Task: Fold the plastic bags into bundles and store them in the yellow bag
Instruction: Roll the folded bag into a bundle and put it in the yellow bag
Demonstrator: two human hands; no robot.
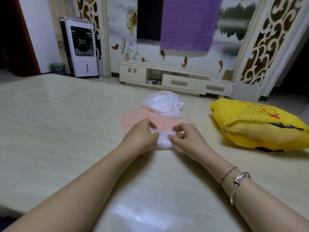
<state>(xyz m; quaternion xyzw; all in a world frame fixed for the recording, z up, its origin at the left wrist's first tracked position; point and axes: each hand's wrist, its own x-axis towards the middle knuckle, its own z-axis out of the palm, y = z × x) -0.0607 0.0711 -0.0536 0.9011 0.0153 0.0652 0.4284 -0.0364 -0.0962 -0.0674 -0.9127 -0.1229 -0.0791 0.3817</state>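
A small clear bag (163, 139), crumpled into a whitish, half-formed bundle, lies on the pale desk (66, 123) at its middle. The left hand (142, 133) and right hand (187, 136) flank it, fingers curled, pinching its upper edge from both sides. Just beyond, a loose heap of clear bags (163, 104) sits on a pinkish patch. The yellow bag (257, 126) lies on its side to the right, well apart.
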